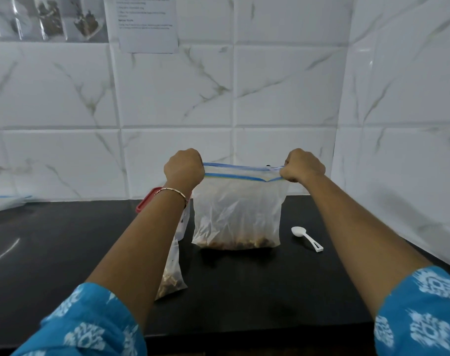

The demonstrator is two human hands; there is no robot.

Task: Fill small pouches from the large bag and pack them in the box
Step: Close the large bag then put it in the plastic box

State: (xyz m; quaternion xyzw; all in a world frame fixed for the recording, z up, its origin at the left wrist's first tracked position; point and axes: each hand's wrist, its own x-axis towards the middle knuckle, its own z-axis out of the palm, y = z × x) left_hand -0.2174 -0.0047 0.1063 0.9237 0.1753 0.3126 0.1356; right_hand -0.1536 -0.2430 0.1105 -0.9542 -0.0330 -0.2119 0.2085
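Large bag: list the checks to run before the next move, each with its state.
1. Left hand grips one top corner of the large bag: ok.
2. Right hand grips the other top corner: ok.
3. Zip strip sealed or open: cannot tell.
4. Contents settled at the bottom of the bag, none seen spilled on the counter: ok.
5. Spoon lies free on the counter, right of the bag: ok.
6. Small pouch sits left of the bag with some filling in it, but its mouth is hidden by the left arm: cannot tell.
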